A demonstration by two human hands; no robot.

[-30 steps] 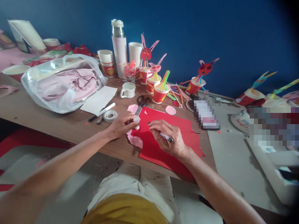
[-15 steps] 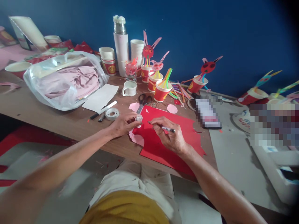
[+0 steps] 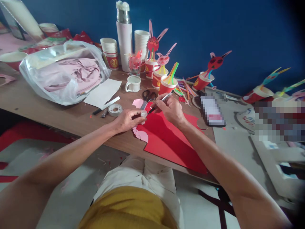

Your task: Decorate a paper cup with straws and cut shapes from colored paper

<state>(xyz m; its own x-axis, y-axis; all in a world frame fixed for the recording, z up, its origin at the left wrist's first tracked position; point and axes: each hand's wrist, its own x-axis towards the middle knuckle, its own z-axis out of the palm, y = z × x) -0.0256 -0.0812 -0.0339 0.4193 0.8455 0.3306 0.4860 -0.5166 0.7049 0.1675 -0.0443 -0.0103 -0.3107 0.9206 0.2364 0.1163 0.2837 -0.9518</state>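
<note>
My left hand [image 3: 127, 121] is closed, thumb and fingers pinching a small white round cap [image 3: 143, 113] at the left part of a red paper sheet [image 3: 175, 140]. In my right hand [image 3: 172, 109] is a pen [image 3: 168, 95], slanted, with its tip at the right side of the cap; whether it touches the paper I cannot tell. Pink paper scraps [image 3: 141, 135] lie by the sheet's left edge, partly under my left hand. Just beyond the hands are scissors [image 3: 149, 95], their blades partly covered.
A tape roll [image 3: 115, 110], a white marker [image 3: 111, 103], white paper [image 3: 105, 92] and a stuffed plastic bag [image 3: 64, 76] are on the left. Behind stand a white mug [image 3: 132, 84], a tall flask [image 3: 124, 44] and a cup of straws [image 3: 167, 85]. A phone [image 3: 213, 110] lies on the right.
My right hand has moved up and to the left, bringing the pen tip to the cap. The left hand still pinches the cap. The camera view has shifted slightly.
</note>
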